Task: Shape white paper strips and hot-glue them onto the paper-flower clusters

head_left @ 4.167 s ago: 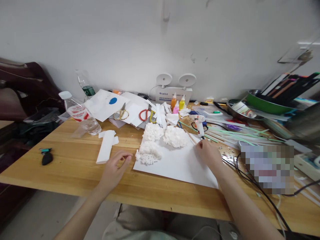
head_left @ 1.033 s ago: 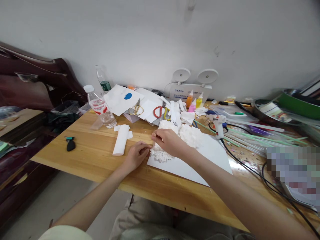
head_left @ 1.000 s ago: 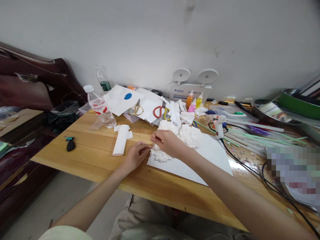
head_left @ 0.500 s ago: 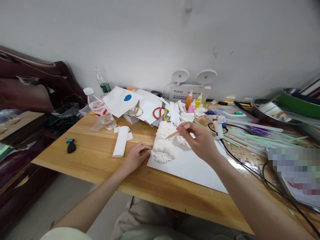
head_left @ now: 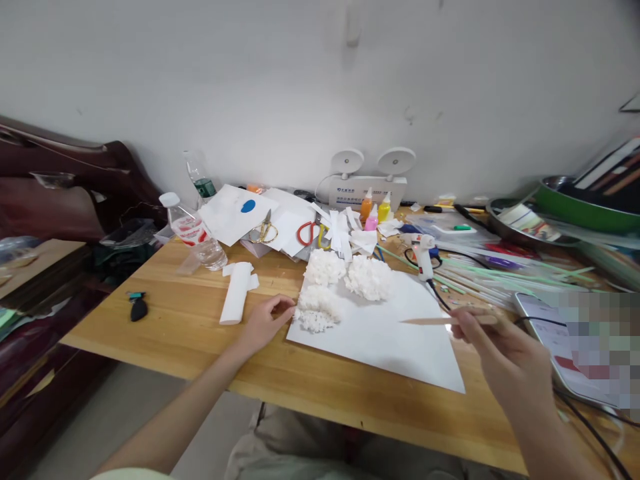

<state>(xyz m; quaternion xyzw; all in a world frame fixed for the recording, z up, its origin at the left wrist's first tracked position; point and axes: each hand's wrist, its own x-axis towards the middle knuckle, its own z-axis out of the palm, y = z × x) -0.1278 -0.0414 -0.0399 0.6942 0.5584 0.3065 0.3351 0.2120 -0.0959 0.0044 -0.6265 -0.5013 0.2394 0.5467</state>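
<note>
My right hand (head_left: 505, 347) holds a thin pointed wooden stick (head_left: 430, 321) over the right side of a white sheet (head_left: 385, 340). Fluffy white clumps (head_left: 369, 277) lie on the sheet's left and back parts, and a crumbly white heap (head_left: 317, 321) sits near its left edge. My left hand (head_left: 267, 322) rests on the table beside that heap, thumb and fingertips close together at the sheet's edge; whether anything is between them is too small to tell. A white paper roll with side tabs (head_left: 236, 293) lies left of my left hand.
Behind are scissors (head_left: 265, 230), plastic bottles (head_left: 193, 230), small paint bottles (head_left: 384, 208) and paper scraps. A glue gun (head_left: 425, 257) with a black cable stands at the right, near straws and a phone (head_left: 537, 320). A black key fob (head_left: 139, 308) lies left.
My right hand has moved right with the stick, away from the white clumps, uncovering the one at the back right. The view has shifted slightly. My left hand stays beside the sheet.
</note>
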